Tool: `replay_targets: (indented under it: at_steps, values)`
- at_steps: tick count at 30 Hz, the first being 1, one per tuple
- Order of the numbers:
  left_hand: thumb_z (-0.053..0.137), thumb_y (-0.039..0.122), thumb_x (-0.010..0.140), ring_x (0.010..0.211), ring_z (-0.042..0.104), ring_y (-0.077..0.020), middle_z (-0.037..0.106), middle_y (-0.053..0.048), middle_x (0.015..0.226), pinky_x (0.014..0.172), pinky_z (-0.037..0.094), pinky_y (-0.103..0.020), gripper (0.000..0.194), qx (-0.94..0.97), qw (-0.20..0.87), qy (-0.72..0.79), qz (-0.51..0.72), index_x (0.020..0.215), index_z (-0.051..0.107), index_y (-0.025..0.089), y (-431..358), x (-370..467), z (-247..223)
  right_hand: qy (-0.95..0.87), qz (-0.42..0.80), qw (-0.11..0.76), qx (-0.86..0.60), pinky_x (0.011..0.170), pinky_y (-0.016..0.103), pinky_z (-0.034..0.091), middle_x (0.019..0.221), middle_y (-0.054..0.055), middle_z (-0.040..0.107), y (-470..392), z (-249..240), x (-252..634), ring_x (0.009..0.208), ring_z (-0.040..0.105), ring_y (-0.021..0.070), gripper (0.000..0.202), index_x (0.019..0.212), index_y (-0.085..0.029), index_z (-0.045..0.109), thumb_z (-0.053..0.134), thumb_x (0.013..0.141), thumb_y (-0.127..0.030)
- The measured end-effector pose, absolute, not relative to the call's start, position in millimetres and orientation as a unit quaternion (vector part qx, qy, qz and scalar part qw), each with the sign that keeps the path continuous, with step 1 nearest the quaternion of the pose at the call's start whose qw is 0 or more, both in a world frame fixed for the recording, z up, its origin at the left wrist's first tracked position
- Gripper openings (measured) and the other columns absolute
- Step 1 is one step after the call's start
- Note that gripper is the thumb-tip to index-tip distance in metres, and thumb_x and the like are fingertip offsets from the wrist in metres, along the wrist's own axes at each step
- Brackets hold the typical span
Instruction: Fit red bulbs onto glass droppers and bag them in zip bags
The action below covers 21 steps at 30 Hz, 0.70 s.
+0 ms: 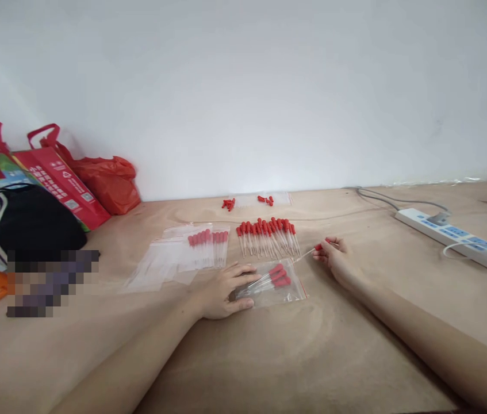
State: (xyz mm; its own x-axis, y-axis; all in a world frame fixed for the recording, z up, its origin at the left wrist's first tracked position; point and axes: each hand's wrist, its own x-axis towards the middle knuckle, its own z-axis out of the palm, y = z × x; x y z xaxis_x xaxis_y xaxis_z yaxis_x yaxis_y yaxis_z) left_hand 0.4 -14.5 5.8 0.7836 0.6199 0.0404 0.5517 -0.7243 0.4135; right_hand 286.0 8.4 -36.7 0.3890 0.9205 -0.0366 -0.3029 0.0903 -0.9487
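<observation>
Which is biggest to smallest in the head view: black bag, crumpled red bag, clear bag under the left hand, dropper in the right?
1. Black bag
2. Crumpled red bag, clear bag: too close to rank; left hand partly covers the nearer clear bag
3. Dropper in right hand

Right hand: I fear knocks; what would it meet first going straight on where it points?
The right hand would probably meet the loose droppers, at the row's right end; its height is unclear.
</observation>
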Motion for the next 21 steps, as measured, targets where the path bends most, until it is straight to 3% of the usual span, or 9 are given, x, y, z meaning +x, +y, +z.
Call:
replay_targets:
  at_steps: [8,16,21]
  values:
    - [0.052,0.038,0.079,0.12,0.035,-0.0216,0.04,-0.003,0.131,0.102,0.025,-0.043,0.045,0.925,0.189,0.315,0.093,0.123,0.043,0.029,-13.8,0.5,4.6,-0.305,0.504,0.655,-0.474,0.053,0.021,0.053,0.061,-0.004,0.058,-4.9,-29.1,266.0,0.056,0.061,0.0107,0.028,0.077,-0.022,0.037,0.062,0.067,-0.023]
    - [0.051,0.038,0.079,0.121,0.034,-0.021,0.04,-0.004,0.131,0.103,0.025,-0.042,0.045,0.925,0.189,0.318,0.085,0.122,0.043,0.028,-14.0,-0.3,4.0,-0.32,0.522,0.63,-0.478,0.045,0.017,0.048,0.056,-0.005,0.056,-9.6,-31.0,275.1,0.048,0.056,0.0084,0.028,0.078,-0.022,0.039,0.063,0.065,-0.024]
    - [0.051,0.039,0.079,0.121,0.034,-0.0211,0.039,-0.004,0.132,0.103,0.024,-0.043,0.047,0.923,0.193,0.323,0.081,0.124,0.041,0.027,-14.6,0.4,6.0,-0.316,0.522,0.631,-0.479,0.056,0.022,0.051,0.062,-0.003,0.059,-15.3,-29.2,272.7,0.056,0.059,0.0101,0.03,0.077,-0.022,0.04,0.066,0.063,-0.027]
